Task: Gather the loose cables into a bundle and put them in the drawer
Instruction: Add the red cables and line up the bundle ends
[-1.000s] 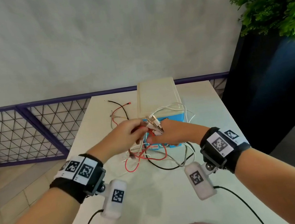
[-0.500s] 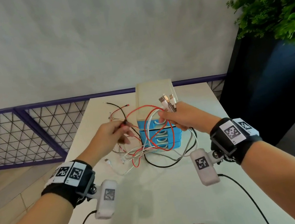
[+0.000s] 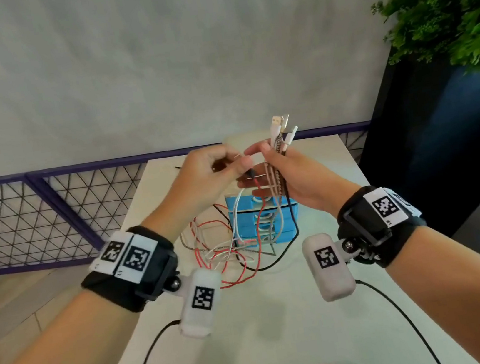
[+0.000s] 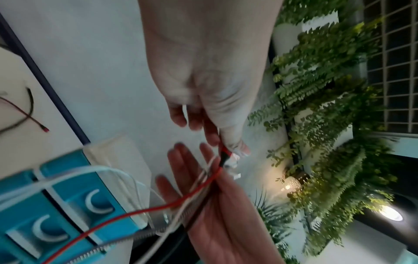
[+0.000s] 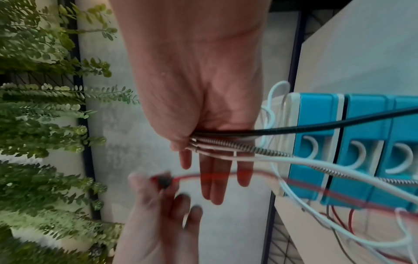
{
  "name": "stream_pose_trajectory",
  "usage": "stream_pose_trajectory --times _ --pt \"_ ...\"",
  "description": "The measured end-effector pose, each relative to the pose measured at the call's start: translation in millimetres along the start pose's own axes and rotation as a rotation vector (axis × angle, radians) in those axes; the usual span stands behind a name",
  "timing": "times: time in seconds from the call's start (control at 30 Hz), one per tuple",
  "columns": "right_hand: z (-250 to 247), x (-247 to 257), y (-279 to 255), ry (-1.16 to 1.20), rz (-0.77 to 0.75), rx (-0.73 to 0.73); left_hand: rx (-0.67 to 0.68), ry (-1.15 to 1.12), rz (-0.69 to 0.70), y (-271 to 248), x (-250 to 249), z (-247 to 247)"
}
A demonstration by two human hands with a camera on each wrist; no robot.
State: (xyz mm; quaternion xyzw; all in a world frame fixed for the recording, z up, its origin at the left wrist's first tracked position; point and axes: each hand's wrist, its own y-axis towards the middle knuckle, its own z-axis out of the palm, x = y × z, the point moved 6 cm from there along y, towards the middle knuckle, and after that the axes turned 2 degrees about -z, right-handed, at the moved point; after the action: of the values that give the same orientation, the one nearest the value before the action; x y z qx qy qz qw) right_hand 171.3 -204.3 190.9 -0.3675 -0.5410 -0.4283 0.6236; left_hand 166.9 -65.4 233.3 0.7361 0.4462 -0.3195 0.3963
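Observation:
Above the blue drawer unit [image 3: 264, 224], my right hand [image 3: 258, 167] holds a bundle of cable ends [image 3: 278, 133] upright. Its thumb clamps them against the palm [image 5: 214, 142] while the fingers stay straight. White, braided and black cables hang from it down to a tangle of loose cables [image 3: 228, 260] on the table. My left hand [image 3: 237, 163] pinches the black-tipped end of the red cable [image 4: 224, 157] right beside the right palm. All the drawers [image 5: 316, 116] look closed. A thin black and red wire [image 4: 29, 107] lies apart at the table's far left.
The white table [image 3: 284, 330] ends at a purple mesh railing [image 3: 51, 208] behind and to the left. A dark planter [image 3: 442, 138] with a green plant [image 3: 449, 13] stands close on the right. Black leads from the wrist cameras trail over the near table.
Both hands have risen. The right hand lifted the cable ends higher above the drawer unit, and the left hand brought the red cable's end across to the right palm.

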Motion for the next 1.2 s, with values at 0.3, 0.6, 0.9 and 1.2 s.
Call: stream_pose_trajectory --times 0.3,0.6,0.9,1.2 --pt "15.9 -1.3 -2.9 0.230 0.112 0.008 -0.094 -0.090 0.020 13.4 -0.2 24.5" --pt "19.7 -10.8 -13.8 0.074 0.241 0.263 0.392 0.050 -0.093 20.0 -2.6 19.0" --pt "16.7 -11.4 -10.1 0.064 0.204 0.207 0.292 0.031 -0.058 19.0 7.6 15.8" --pt "18.5 -18.8 -9.7 0.013 0.259 0.231 0.378 0.062 -0.042 15.9 5.2 20.0"
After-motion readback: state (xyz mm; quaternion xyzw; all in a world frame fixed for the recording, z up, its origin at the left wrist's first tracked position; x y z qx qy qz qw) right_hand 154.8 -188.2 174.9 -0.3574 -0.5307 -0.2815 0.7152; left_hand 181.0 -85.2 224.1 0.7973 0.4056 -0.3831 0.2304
